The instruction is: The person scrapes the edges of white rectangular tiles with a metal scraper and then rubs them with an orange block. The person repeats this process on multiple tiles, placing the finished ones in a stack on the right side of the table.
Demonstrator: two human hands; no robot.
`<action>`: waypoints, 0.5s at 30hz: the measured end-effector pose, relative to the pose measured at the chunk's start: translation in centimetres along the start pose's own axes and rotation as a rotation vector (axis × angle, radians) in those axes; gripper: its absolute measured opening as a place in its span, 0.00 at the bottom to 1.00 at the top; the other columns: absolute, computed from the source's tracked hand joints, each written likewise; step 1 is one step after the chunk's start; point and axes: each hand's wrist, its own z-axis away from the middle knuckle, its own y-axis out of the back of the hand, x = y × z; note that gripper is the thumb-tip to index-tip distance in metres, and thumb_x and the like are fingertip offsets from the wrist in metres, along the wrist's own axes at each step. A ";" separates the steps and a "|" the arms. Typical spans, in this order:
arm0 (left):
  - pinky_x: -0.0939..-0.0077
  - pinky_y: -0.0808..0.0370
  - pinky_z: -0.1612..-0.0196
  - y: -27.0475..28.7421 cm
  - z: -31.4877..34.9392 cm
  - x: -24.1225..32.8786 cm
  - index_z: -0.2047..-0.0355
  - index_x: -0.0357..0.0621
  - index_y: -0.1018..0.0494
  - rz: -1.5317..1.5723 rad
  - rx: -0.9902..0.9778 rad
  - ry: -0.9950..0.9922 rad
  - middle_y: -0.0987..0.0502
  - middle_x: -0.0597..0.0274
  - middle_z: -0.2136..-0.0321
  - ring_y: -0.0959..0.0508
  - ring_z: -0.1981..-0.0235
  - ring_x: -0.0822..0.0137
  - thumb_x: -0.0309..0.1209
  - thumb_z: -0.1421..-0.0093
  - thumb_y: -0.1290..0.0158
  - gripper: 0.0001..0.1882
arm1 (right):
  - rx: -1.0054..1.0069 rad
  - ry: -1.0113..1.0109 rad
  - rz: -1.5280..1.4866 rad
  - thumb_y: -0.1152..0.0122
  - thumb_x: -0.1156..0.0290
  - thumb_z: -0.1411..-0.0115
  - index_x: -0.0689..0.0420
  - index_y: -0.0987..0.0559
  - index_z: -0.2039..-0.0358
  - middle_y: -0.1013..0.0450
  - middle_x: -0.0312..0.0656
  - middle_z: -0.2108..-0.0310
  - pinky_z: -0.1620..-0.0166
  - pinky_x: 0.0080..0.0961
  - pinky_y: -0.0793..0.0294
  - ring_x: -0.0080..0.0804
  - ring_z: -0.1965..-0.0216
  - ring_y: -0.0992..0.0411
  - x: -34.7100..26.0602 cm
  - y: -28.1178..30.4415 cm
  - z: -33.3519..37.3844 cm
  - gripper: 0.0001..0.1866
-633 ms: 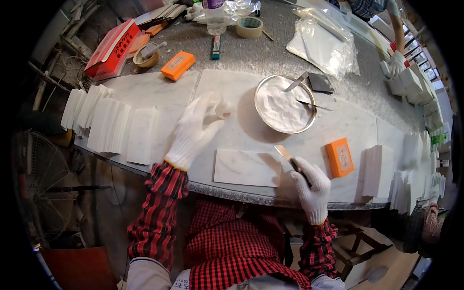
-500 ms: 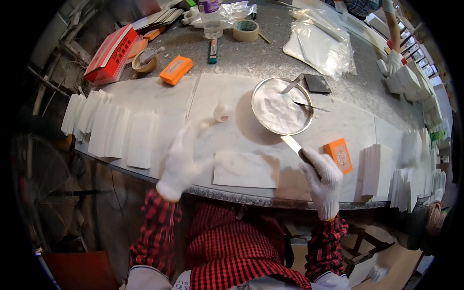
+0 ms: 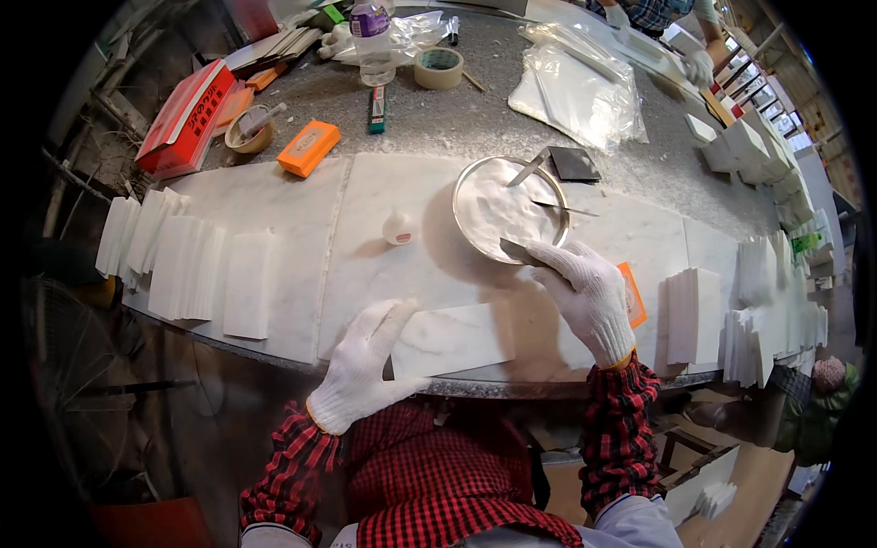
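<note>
My left hand (image 3: 358, 365), in a white knit glove, grips the left end of a white, grey-veined marble tile (image 3: 457, 340), fingers at the far edge and thumb at the near edge. The tile lies slightly askew at the bench's front edge. My gloved right hand (image 3: 585, 297) holds a putty knife (image 3: 519, 252), its blade at the near rim of a round metal bowl (image 3: 459, 225). White paste (image 3: 502, 205) fills the bowl. Two more thin blades, a wide spatula (image 3: 530, 168) and a narrow dark one (image 3: 571, 210), stick out of the paste.
White tiles stand in stacks at left (image 3: 183, 269) and right (image 3: 694, 315). A small white bottle (image 3: 397, 228) is left of the bowl; an orange box (image 3: 632, 294) sits beside my right hand. Farther back are a tape roll (image 3: 438, 68) and plastic bags (image 3: 585, 91). Another person's gloved hand (image 3: 700, 68) shows far right.
My left hand has come down onto the tile's left end and taken hold; the tile has turned slightly. My right hand has carried the putty knife to the bowl's near rim.
</note>
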 end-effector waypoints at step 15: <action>0.59 0.29 0.34 0.2 -6.5 3.4 0.28 0.36 0.39 0.200 0.174 -0.095 0.31 0.46 0.37 0.29 0.35 0.49 0.33 0.55 0.24 0.55 | 0.152 0.077 -0.076 0.28 0.79 0.42 0.59 0.14 0.52 0.19 0.47 0.65 0.62 0.30 0.22 0.39 0.67 0.21 -1.2 4.8 0.0 0.16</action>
